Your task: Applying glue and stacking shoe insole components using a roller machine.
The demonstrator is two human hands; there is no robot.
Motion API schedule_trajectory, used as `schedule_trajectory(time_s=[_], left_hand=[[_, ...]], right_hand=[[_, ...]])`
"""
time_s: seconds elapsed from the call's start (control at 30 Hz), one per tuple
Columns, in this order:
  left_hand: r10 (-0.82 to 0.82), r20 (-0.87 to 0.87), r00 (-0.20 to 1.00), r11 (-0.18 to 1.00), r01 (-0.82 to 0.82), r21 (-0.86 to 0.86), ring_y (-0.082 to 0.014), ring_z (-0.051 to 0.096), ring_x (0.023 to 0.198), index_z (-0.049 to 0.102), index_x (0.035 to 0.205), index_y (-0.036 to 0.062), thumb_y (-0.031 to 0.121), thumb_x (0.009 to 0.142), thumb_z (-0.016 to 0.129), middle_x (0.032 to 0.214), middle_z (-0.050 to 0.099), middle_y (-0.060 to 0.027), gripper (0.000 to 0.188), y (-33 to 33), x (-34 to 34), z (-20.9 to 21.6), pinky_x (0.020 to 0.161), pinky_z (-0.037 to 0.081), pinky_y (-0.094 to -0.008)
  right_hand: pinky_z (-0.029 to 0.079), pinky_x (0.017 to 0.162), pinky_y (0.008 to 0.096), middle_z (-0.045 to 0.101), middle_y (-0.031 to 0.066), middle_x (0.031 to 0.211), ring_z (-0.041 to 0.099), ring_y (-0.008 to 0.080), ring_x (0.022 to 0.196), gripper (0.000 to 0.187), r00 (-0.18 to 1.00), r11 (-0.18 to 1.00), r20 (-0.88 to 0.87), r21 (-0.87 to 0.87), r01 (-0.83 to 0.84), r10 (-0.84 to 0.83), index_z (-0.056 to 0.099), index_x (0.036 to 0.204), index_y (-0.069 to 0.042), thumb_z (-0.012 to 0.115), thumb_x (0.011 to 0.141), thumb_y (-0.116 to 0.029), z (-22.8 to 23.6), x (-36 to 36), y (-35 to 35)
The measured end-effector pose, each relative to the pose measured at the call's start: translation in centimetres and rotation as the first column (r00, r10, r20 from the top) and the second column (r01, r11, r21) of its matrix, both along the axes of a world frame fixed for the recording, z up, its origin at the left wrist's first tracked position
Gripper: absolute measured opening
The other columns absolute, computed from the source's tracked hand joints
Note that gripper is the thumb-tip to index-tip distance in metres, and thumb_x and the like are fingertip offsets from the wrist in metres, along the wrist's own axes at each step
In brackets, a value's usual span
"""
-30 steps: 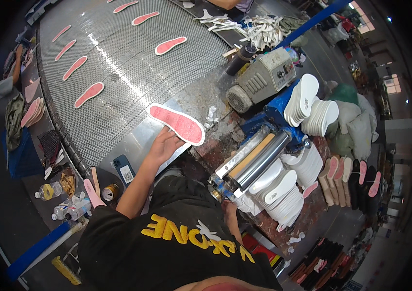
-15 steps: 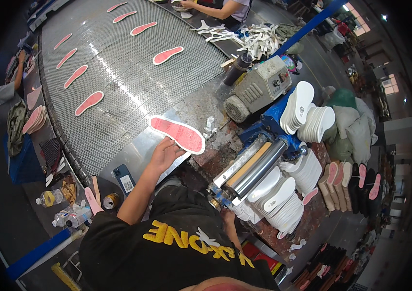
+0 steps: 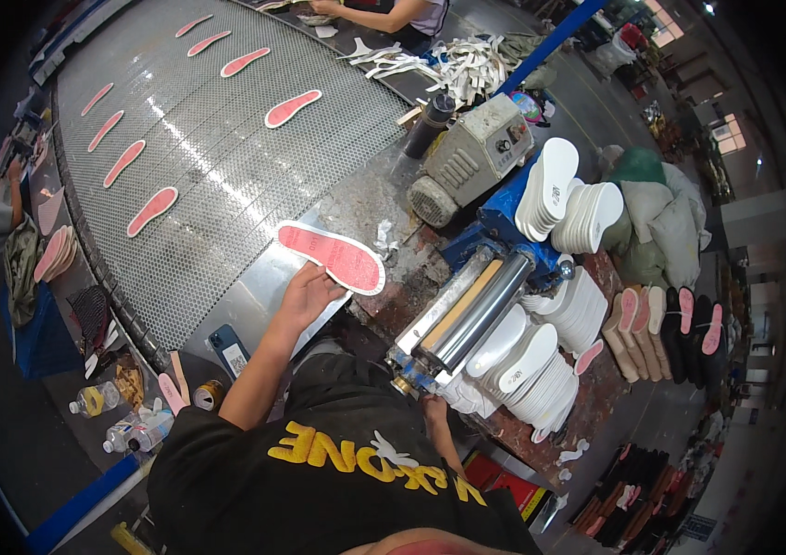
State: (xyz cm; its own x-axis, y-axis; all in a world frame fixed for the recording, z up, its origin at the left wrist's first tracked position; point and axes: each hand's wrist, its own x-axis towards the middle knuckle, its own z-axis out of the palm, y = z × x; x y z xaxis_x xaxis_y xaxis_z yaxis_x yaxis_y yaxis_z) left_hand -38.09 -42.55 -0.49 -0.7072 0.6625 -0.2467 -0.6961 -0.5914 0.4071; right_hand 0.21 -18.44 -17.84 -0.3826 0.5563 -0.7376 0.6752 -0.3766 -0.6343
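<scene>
My left hand point(image 3: 311, 294) grips the edge of an insole point(image 3: 333, 257), pink on its upper face with a white rim. The insole is held over a metal plate point(image 3: 268, 282) at the near end of the mesh conveyor. Beside the roller machine point(image 3: 467, 324), low on its near side, my right hand point(image 3: 434, 405) is mostly hidden, and its fingers do not show. Right of the rollers, stacks of white insoles point(image 3: 530, 359) lie on the worn red-brown table.
Several pink insoles point(image 3: 152, 211) lie spaced along the mesh conveyor point(image 3: 217, 166). A grey motor unit point(image 3: 471, 157) stands behind the rollers. A phone point(image 3: 228, 349), a can point(image 3: 209, 396) and plastic bottles point(image 3: 138, 430) are at left. Other people work at the far edges.
The whole view has shifted slightly, so the surroundings appear further left. My left hand keeps hold of the insole in almost the same position.
</scene>
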Motion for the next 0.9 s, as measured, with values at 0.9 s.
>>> schedule_trajectory(time_s=[0.9], left_hand=[[0.246,0.366,0.897,0.969,-0.233,-0.079,-0.0392,0.043,0.124,0.038,0.13,0.0037,0.034,0.09,0.055,0.133,0.044,-0.0224,0.053,-2.9,-0.6,-8.0,0.108,0.032,-0.0509]], right_hand=[[0.041,0.061,0.025,0.063,0.0039,0.08,0.055,0.0129,0.07,0.015,0.986,0.995,0.133,0.015,-0.103,0.1,0.066,0.086,0.003,0.059,0.073,-0.001,0.0,-0.1,1.8]])
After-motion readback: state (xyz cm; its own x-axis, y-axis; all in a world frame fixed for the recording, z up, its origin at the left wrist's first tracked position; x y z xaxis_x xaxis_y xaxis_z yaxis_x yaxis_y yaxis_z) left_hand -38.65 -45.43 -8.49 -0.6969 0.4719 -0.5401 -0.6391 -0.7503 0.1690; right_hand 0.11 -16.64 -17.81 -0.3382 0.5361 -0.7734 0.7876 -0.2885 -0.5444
